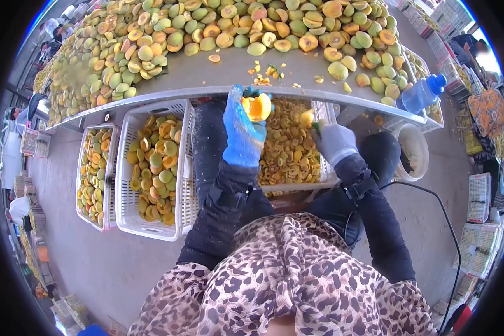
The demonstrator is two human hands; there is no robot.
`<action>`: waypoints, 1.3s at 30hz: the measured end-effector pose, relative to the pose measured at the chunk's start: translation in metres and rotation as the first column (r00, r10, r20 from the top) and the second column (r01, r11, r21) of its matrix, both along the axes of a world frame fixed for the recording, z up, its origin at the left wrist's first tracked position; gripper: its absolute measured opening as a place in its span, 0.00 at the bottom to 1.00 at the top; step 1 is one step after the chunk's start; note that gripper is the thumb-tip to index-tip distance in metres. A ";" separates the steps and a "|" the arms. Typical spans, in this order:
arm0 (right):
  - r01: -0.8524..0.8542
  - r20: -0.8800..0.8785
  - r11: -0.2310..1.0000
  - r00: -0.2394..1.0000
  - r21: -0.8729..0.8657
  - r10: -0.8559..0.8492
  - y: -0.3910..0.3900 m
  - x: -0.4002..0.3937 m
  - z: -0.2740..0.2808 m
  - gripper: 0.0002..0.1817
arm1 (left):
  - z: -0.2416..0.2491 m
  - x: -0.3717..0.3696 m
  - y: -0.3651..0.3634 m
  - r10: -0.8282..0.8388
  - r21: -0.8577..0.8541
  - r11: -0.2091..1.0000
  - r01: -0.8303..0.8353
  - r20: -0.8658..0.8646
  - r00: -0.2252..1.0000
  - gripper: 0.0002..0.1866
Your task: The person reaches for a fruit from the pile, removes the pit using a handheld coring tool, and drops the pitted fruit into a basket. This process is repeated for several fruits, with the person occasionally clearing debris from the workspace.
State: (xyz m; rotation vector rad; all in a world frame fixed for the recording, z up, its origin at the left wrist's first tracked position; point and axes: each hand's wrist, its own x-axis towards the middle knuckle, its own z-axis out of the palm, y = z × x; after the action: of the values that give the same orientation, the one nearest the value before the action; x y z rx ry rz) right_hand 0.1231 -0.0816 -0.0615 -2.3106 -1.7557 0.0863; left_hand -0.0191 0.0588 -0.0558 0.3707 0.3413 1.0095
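My left hand (243, 131), in a blue glove, grips a halved yellow peach (257, 107) near the table's front edge; its orange cut side shows a notch in the rim. My right hand (336, 141), in a pale grey glove, is closed around a small tool with a greenish handle (318, 126), mostly hidden by the fingers. At the tool's far end is a yellow lump of fruit (307, 118). Beneath and between my hands stands a white crate (297, 186) full of pits and yellow-brown scraps (288, 148).
Halved peaches (207, 28) are heaped across the metal table (207, 70). Two white crates of halves (151, 228) (89, 215) stand on the floor at left. A blue bottle (420, 94) lies near the right corner, above a white bucket (423, 151). A black cable (451, 224) runs at right.
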 end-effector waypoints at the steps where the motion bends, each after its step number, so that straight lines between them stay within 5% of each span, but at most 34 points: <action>1: 0.107 -0.005 0.992 0.994 0.065 -0.107 0.000 0.003 0.004 0.21 | 0.001 0.002 0.003 0.006 0.008 1.000 -0.006 0.005 1.000 0.08; 2: 0.205 -0.019 0.971 0.979 0.120 -0.204 0.002 0.002 0.015 0.19 | 0.000 0.003 0.004 0.366 0.486 0.851 -0.196 -0.283 0.887 0.09; 3: 0.194 -0.030 0.975 0.981 0.107 -0.192 0.004 -0.006 0.024 0.19 | 0.005 -0.001 -0.003 0.734 0.861 0.494 -0.118 -0.341 0.588 0.10; 4: 0.098 -0.071 0.978 0.994 0.184 -0.086 0.007 -0.018 0.034 0.18 | 0.011 -0.004 -0.013 0.555 0.696 0.699 -0.164 -0.383 0.738 0.09; 5: 0.007 -0.094 0.962 0.995 0.274 0.020 0.012 -0.027 0.044 0.17 | 0.016 -0.005 -0.016 0.553 0.698 0.699 -0.157 -0.387 0.738 0.09; 7: -0.037 -0.062 0.939 0.996 0.342 0.061 0.018 -0.037 0.051 0.15 | 0.023 -0.003 -0.019 0.265 0.334 0.932 -0.138 -0.371 0.890 0.08; 10: 0.062 0.109 0.998 0.992 0.008 -0.062 0.026 -0.029 0.046 0.14 | 0.026 -0.008 -0.024 0.353 0.466 0.874 -0.138 -0.413 0.840 0.06; 13: 0.139 0.199 0.990 0.970 0.017 -0.140 0.019 0.004 0.005 0.16 | 0.055 -0.025 -0.023 0.483 0.577 0.800 -0.167 -0.454 0.749 0.07; 14: 0.190 0.081 0.982 0.979 -0.010 -0.189 0.014 0.005 0.012 0.16 | 0.069 -0.040 -0.016 0.564 0.586 0.778 -0.227 -0.492 0.664 0.05; 15: 0.200 0.091 0.980 0.976 -0.013 -0.198 0.010 0.003 0.015 0.16 | 0.065 -0.059 0.001 0.735 0.695 0.642 -0.323 -0.437 0.518 0.05; 16: 0.222 0.019 0.963 0.975 -0.155 -0.222 0.005 -0.002 0.017 0.16 | 0.052 -0.089 0.028 0.886 0.862 0.462 -0.211 -0.436 0.158 0.07; 18: 0.242 -0.048 0.928 0.963 -0.282 -0.265 -0.005 -0.003 0.008 0.16 | 0.042 -0.140 0.057 0.847 0.834 0.411 0.367 -0.201 -0.491 0.10; 21: 0.058 -0.001 0.853 0.998 -0.518 -0.068 -0.004 0.010 -0.009 0.18 | 0.015 -0.165 0.076 0.836 0.812 0.477 0.335 -0.302 -0.459 0.13; 22: 0.160 -0.004 0.949 0.986 -0.272 -0.167 0.002 0.017 0.005 0.17 | 0.004 -0.158 0.081 0.883 0.866 0.437 0.243 -0.362 -0.298 0.13; 23: 0.257 -0.034 0.966 0.966 -0.010 -0.257 0.011 0.024 0.017 0.16 | 0.007 -0.142 0.074 0.878 0.860 0.449 0.243 -0.374 -0.299 0.13; 25: 0.371 0.006 0.924 0.928 0.092 -0.374 0.034 0.070 0.034 0.15 | 0.025 -0.089 0.050 0.637 0.669 0.739 -0.084 -0.653 0.410 0.11; 28: 0.437 0.164 0.897 0.882 0.068 -0.442 0.069 0.150 0.033 0.18 | 0.028 -0.043 0.035 0.351 0.457 0.888 -0.046 -0.610 0.711 0.10; 31: 0.398 0.318 0.915 0.878 -0.068 -0.358 0.089 0.206 0.012 0.22 | 0.036 -0.016 0.023 0.242 0.458 0.884 0.090 -0.614 0.752 0.10; 35: 0.313 0.242 0.942 0.930 -0.121 -0.278 0.102 0.230 0.008 0.20 | 0.036 -0.003 0.018 0.107 0.306 0.948 0.087 -0.563 0.819 0.11; 37: 0.252 0.032 0.944 0.967 -0.212 -0.251 0.104 0.221 0.036 0.21 | 0.026 -0.004 0.023 0.036 0.306 0.932 0.191 -0.605 0.795 0.14; 39: 0.035 -0.386 0.970 0.913 -0.242 -0.129 0.098 0.183 0.074 0.24 | 0.022 0.009 0.022 -0.134 0.205 0.954 0.218 -0.358 0.924 0.19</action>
State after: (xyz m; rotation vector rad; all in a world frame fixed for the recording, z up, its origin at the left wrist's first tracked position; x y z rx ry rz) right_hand 0.3061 0.0166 0.0129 -2.3031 -1.5016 0.7314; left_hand -0.0098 0.0806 -0.0343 0.7903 0.4886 0.8071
